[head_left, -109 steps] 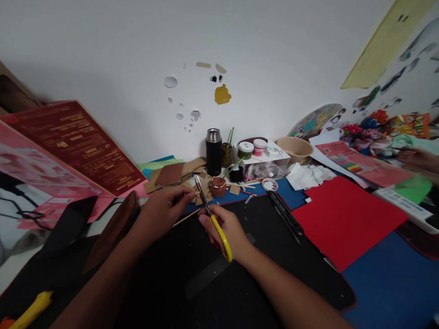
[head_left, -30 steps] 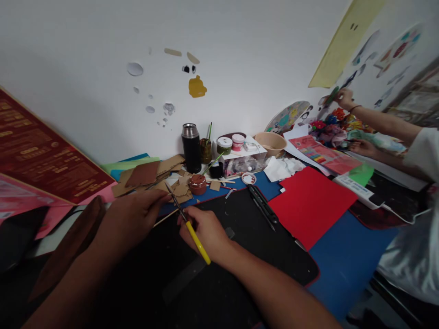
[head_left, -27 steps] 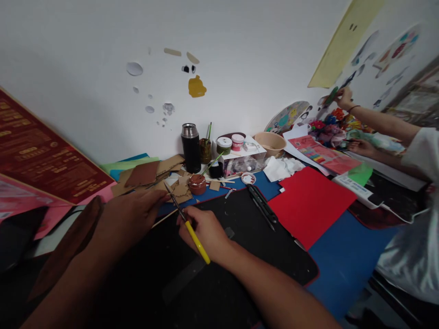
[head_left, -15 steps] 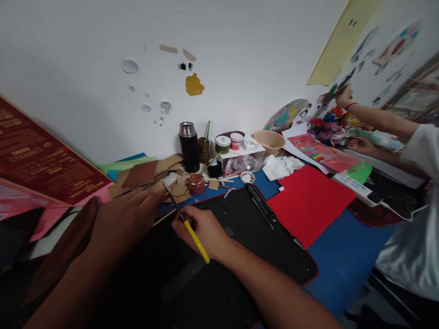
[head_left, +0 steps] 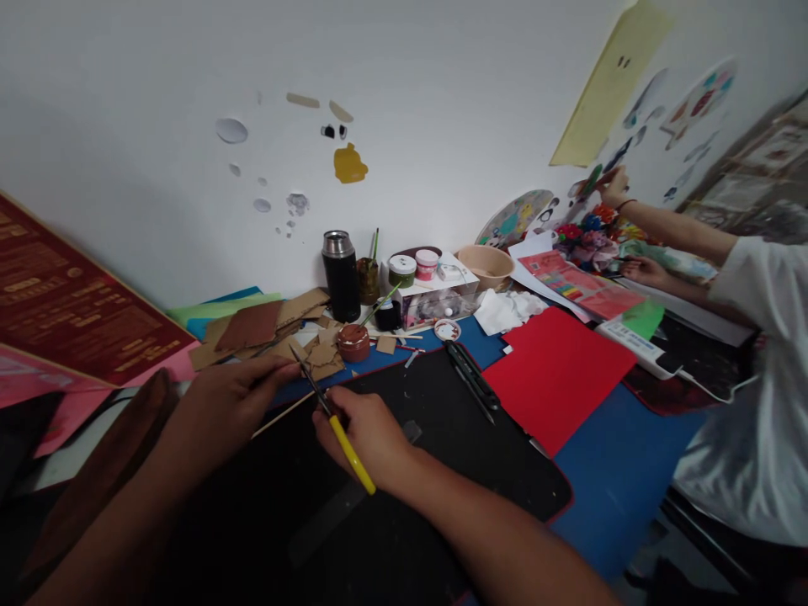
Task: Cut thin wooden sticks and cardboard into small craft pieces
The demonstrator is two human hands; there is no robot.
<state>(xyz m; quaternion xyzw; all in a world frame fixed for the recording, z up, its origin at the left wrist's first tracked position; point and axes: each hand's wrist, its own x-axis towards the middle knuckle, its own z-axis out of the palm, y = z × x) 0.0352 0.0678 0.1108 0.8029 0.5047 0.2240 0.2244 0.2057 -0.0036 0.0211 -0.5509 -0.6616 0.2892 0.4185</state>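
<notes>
My right hand grips a tool with a straight yellow handle and a narrow, pointed metal end. That tip points up and left, close to the fingers of my left hand. Thumb and fingertips of my left hand are pressed together beside the metal; whatever they hold, if anything, is too small to make out. Below those fingers a thin wooden stick runs along the black mat. A long brown piece with a pointed shape lies left of my left forearm.
Torn cardboard, a brown paint jar, a black flask and paint pots line the back. Red paper and a utility knife lie right. A co-worker's arm reaches toward the wall at far right.
My left hand has turned, so its pinched fingertips now show beside the metal tip. The tool stays in my right hand. The view has shifted slightly.
</notes>
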